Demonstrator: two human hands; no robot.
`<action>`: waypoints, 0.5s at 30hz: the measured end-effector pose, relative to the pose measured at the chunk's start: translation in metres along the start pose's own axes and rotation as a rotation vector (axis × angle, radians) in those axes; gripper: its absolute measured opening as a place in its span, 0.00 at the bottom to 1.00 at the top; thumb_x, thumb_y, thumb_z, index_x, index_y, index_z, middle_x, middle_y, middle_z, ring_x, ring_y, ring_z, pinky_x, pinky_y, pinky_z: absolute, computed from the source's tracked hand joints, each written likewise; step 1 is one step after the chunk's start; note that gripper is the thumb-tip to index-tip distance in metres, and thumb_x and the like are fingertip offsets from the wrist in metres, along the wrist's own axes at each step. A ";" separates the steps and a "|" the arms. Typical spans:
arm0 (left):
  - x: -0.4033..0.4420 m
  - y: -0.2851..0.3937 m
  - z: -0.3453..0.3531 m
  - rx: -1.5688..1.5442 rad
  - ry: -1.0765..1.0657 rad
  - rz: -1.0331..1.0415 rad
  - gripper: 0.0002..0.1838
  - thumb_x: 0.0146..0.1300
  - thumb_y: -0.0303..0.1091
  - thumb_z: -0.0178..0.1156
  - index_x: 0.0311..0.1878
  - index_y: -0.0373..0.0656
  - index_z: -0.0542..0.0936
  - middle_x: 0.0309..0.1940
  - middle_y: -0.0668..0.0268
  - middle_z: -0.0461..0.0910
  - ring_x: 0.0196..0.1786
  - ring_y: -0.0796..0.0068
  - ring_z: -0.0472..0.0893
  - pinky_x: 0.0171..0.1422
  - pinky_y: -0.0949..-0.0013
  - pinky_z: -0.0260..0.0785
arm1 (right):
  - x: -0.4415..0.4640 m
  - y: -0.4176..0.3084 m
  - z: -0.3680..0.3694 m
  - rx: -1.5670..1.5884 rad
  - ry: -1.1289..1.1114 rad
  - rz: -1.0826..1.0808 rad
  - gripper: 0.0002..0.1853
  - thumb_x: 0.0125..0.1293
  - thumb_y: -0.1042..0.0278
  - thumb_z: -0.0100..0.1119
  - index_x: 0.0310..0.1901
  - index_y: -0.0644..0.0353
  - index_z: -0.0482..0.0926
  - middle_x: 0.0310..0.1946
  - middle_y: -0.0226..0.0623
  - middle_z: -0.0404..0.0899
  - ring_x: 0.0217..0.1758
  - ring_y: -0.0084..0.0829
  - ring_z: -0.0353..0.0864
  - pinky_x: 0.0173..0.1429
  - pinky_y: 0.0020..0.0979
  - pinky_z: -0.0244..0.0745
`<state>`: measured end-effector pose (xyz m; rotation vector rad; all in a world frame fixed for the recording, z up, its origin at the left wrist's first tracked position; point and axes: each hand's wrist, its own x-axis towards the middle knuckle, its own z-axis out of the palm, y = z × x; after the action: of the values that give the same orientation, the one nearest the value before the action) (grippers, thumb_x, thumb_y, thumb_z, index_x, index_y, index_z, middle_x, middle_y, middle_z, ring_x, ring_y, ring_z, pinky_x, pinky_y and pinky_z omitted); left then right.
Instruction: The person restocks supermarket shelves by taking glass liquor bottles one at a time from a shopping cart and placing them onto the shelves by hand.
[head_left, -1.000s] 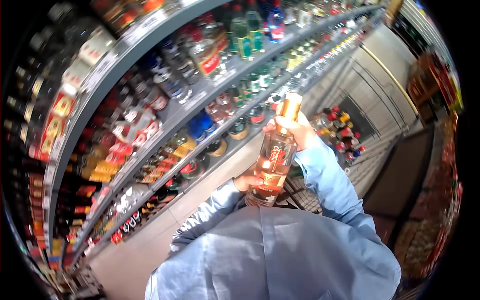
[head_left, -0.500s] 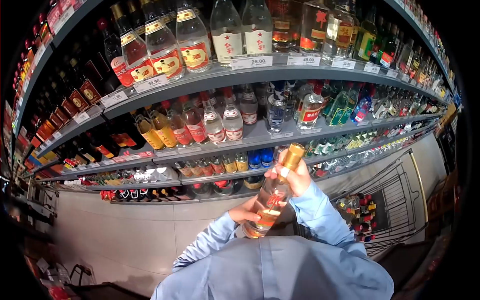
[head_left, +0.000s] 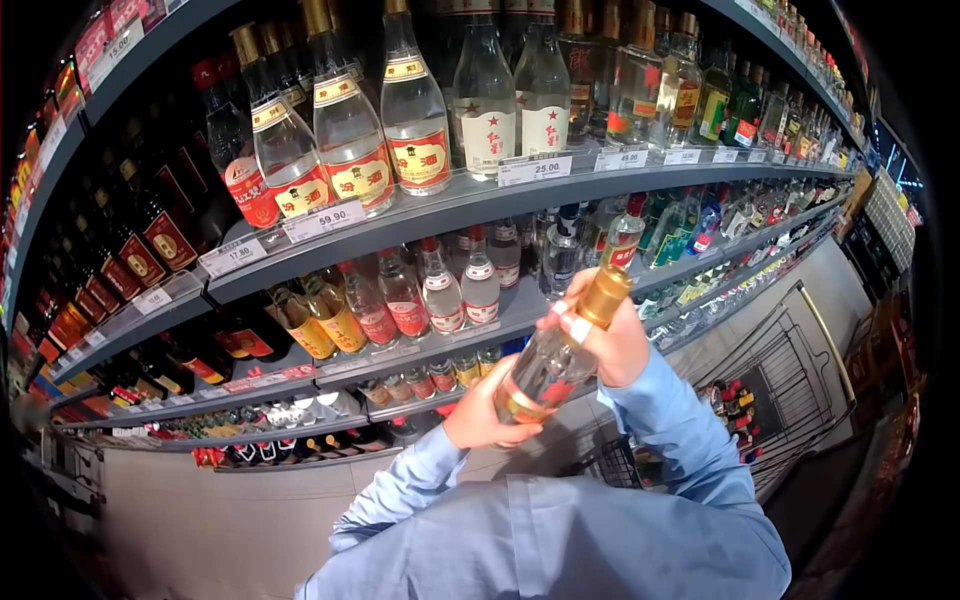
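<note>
A clear glass liquor bottle with a gold cap and red lettering (head_left: 545, 378) is held tilted before my chest, its cap pointing up and to the right. My left hand (head_left: 490, 408) wraps round the lower body of the bottle. Near the top, my right hand (head_left: 612, 335) grips the neck, just below the cap. A small white tag shows by the right fingers. The bottle's base is partly hidden by my left hand. Just beyond the bottle stands the middle shelf (head_left: 400, 355) with rows of similar bottles.
The upper shelf (head_left: 430, 205) carries large clear bottles (head_left: 350, 150) above price tags (head_left: 535, 170). Dark bottles (head_left: 165, 240) line the left side. To my right, a wire shopping cart (head_left: 800, 370) holds several bottles. A dark basket (head_left: 615, 462) is partly visible beside my right arm.
Both hands have raised the bottle slightly, and it tilts more toward the shelf. My view has shifted, so the upper shelf sits lower in the picture. Both hands keep their hold.
</note>
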<state>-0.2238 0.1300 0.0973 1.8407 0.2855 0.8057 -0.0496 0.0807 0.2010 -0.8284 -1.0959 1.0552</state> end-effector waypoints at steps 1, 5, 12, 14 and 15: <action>0.012 0.005 -0.006 0.065 -0.006 0.051 0.47 0.37 0.37 0.74 0.62 0.37 0.60 0.42 0.57 0.77 0.45 0.68 0.79 0.51 0.70 0.69 | 0.001 -0.004 0.000 0.003 0.073 -0.040 0.13 0.56 0.76 0.56 0.40 0.59 0.63 0.31 0.34 0.73 0.38 0.30 0.79 0.44 0.34 0.75; 0.080 0.043 -0.005 0.180 -0.033 0.165 0.47 0.36 0.40 0.72 0.61 0.38 0.61 0.39 0.55 0.78 0.41 0.65 0.81 0.48 0.69 0.71 | 0.019 -0.065 -0.005 -0.073 0.165 -0.403 0.11 0.57 0.74 0.55 0.39 0.58 0.64 0.25 0.34 0.73 0.31 0.28 0.79 0.39 0.31 0.75; 0.211 0.117 0.004 0.608 0.313 0.708 0.45 0.35 0.40 0.72 0.61 0.43 0.63 0.55 0.53 0.66 0.56 0.52 0.68 0.60 0.59 0.61 | 0.063 -0.179 -0.038 -0.321 0.138 -0.930 0.10 0.57 0.70 0.61 0.35 0.59 0.68 0.27 0.32 0.74 0.28 0.25 0.79 0.35 0.27 0.76; 0.230 0.112 0.011 0.571 0.409 0.721 0.41 0.42 0.36 0.69 0.62 0.42 0.61 0.55 0.52 0.66 0.57 0.52 0.67 0.61 0.59 0.60 | 0.081 -0.191 -0.051 -0.416 0.152 -1.000 0.07 0.62 0.69 0.54 0.38 0.60 0.68 0.26 0.34 0.73 0.33 0.27 0.77 0.47 0.30 0.72; 0.240 0.104 0.013 0.562 0.456 0.718 0.40 0.44 0.34 0.67 0.62 0.41 0.61 0.55 0.52 0.65 0.57 0.52 0.67 0.61 0.58 0.60 | 0.093 -0.196 -0.059 -0.415 0.165 -1.030 0.07 0.62 0.69 0.54 0.38 0.60 0.68 0.27 0.34 0.74 0.33 0.28 0.78 0.46 0.29 0.72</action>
<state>-0.0543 0.2072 0.2816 2.2957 0.1334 1.7962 0.0660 0.1081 0.3914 -0.5194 -1.3737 -0.1027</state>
